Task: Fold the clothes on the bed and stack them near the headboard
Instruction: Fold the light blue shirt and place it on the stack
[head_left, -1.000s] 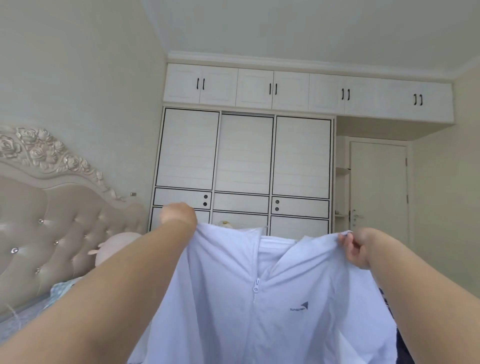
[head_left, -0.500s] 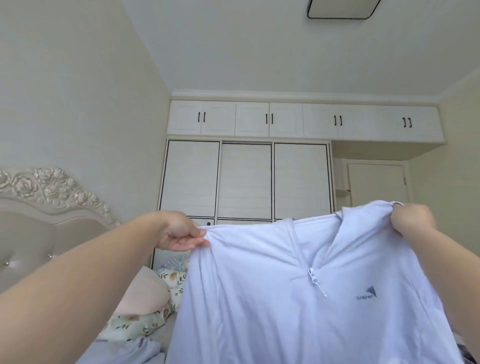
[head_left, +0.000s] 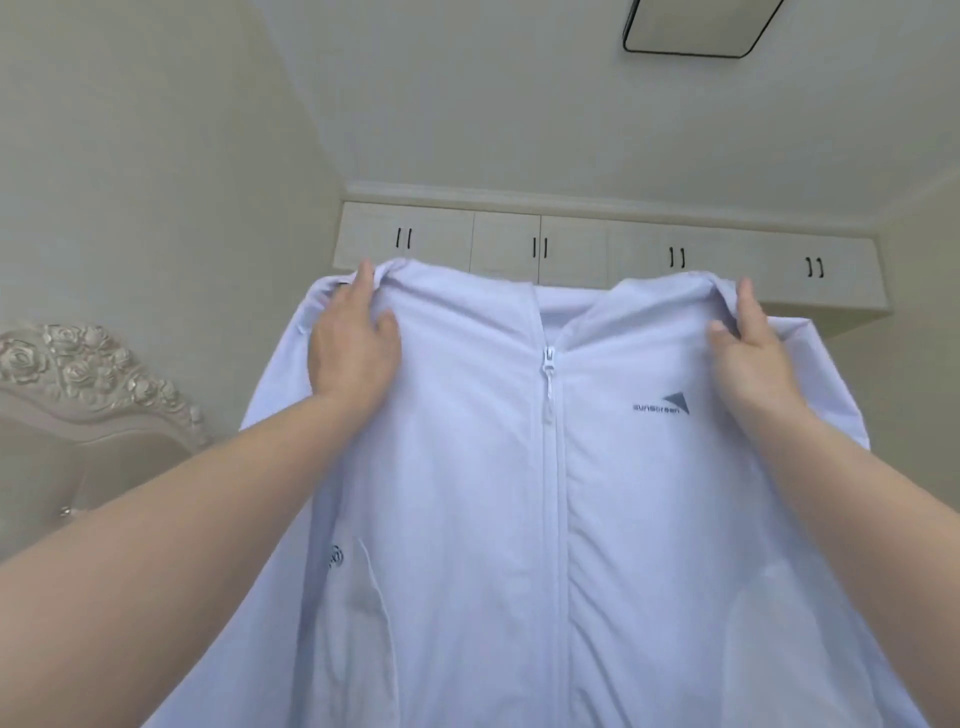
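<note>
Up at chest height in front of the person, a pale zip jacket (head_left: 519, 493) hangs spread out, front facing them, zip (head_left: 548, 364) closed nearly to the collar. Left hand (head_left: 353, 338) holds the left shoulder, thumb on the front, fingers (head_left: 363, 278) hooked over the top edge, fabric bunched under them. Right hand (head_left: 748, 348) does the same on the right shoulder, thumb in front, fingers curled over the seam. Both grips closed on cloth, nothing else held. Small grey logo (head_left: 662, 405) on the chest near the right hand; a pocket slit shows lower left. Jacket hangs free in the air, lower hem out of frame. Headboard (head_left: 78, 384) sits at the left edge, well apart from the jacket. Wall cupboards (head_left: 571, 249) behind, ceiling lamp (head_left: 696, 26) above.

Progress, as a judgement: early on this garment. It is only held up and squared, no fold in it yet. Bed surface is not visible, so no telling how many clothes wait or whether a stack exists near the headboard. Left for this piece: lay it down, fold sleeves and body, carry it over to the headboard.
</note>
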